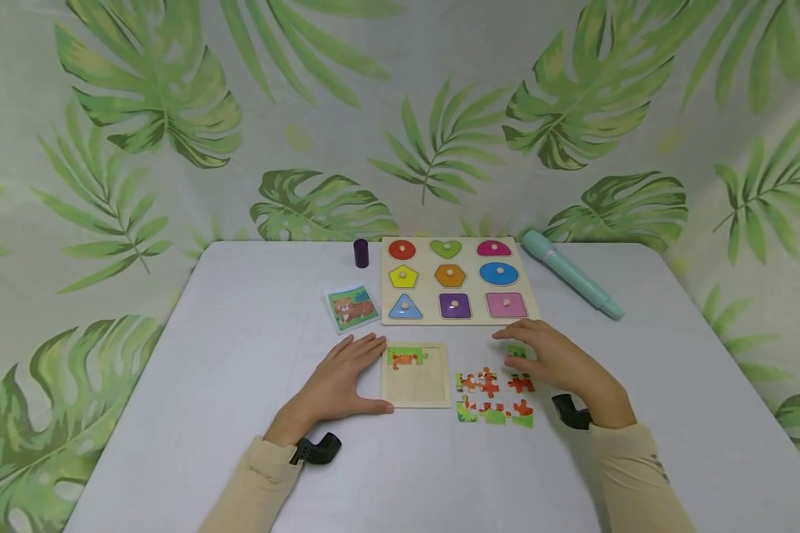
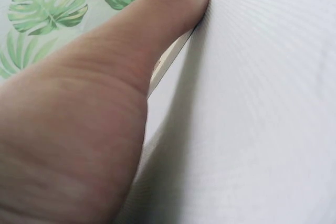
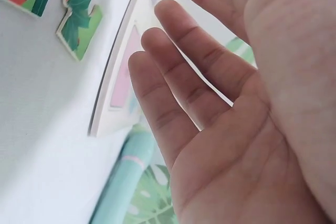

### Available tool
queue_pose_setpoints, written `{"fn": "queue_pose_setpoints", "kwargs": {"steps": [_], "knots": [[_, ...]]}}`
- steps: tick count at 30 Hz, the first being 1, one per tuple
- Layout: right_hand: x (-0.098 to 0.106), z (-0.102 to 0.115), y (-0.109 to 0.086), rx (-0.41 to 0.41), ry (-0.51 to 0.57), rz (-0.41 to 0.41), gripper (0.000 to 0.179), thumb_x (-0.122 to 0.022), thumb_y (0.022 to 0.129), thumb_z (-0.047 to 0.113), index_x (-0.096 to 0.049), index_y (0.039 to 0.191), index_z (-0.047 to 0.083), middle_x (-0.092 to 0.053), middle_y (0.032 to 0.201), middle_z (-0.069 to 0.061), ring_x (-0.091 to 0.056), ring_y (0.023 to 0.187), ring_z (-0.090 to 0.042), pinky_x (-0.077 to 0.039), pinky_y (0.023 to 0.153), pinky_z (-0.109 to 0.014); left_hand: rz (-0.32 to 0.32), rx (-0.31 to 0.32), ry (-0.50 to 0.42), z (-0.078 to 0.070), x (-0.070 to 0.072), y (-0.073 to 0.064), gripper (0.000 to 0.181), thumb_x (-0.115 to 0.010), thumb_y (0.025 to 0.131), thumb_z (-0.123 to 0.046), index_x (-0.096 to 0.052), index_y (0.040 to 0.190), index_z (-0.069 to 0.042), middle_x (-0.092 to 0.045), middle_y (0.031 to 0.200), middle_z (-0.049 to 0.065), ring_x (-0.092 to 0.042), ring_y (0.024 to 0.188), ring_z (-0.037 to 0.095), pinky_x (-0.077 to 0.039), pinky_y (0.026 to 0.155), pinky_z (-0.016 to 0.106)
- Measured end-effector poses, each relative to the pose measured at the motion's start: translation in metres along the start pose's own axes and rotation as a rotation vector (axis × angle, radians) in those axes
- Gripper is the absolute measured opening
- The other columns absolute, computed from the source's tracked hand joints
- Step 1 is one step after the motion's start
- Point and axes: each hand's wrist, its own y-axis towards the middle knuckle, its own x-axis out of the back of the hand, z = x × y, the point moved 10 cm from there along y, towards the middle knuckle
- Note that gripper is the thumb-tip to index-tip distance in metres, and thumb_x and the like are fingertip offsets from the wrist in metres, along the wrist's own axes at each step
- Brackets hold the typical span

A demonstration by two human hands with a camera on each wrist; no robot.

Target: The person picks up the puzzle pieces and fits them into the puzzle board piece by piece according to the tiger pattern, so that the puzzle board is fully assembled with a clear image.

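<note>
My left hand (image 1: 338,377) lies along the left side of a wooden puzzle tray (image 1: 416,394), its fingers extended to the upper left corner and the thumb (image 2: 178,6) at the lower edge. A few joined jigsaw pieces (image 1: 407,357) fill the tray's upper left. To the right, my right hand (image 1: 560,363) hovers with loosely bent, parted fingers and nothing between them. Partly under it is a green jigsaw piece (image 3: 80,22). Several loose orange and green jigsaw pieces (image 1: 487,383) lie in rows between the tray and this hand.
Behind the tray lies a shape puzzle board (image 1: 427,292) with knobbed shapes. A bear picture card (image 1: 352,307) and a dark purple cylinder (image 1: 361,253) are left of it. A teal microphone-shaped object (image 1: 571,274) lies at the back right of the white table (image 1: 240,340).
</note>
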Motion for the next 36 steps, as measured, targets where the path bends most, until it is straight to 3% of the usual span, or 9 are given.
{"fn": "queue_pose_setpoints", "kwargs": {"steps": [18, 36], "knots": [[-0.002, -0.026, -0.002, -0.046, 0.019, 0.029, 0.041, -0.077, 0.093, 0.011, -0.067, 0.132, 0.005, -0.065, 0.134, -0.017, -0.055, 0.127, -0.04, -0.048, 0.108, -0.062, -0.014, -0.01, 0.001, -0.001, 0.002, -0.001, 0.108, -0.079, 0.078, -0.069, -0.04, 0.159, -0.01, -0.039, 0.166, 0.002, -0.027, 0.157, 0.02, -0.013, 0.132, 0.044], [-0.01, -0.04, -0.001, -0.059, 0.016, 0.042, 0.035, -0.079, 0.091, 0.014, -0.073, 0.124, 0.005, -0.07, 0.12, -0.013, -0.062, 0.114, -0.035, -0.054, 0.102, -0.059, -0.011, -0.011, 0.002, -0.001, 0.002, 0.0, 0.108, -0.079, 0.078, -0.069, -0.04, 0.159, -0.009, -0.039, 0.165, 0.003, -0.027, 0.157, 0.021, -0.012, 0.132, 0.045]]}}
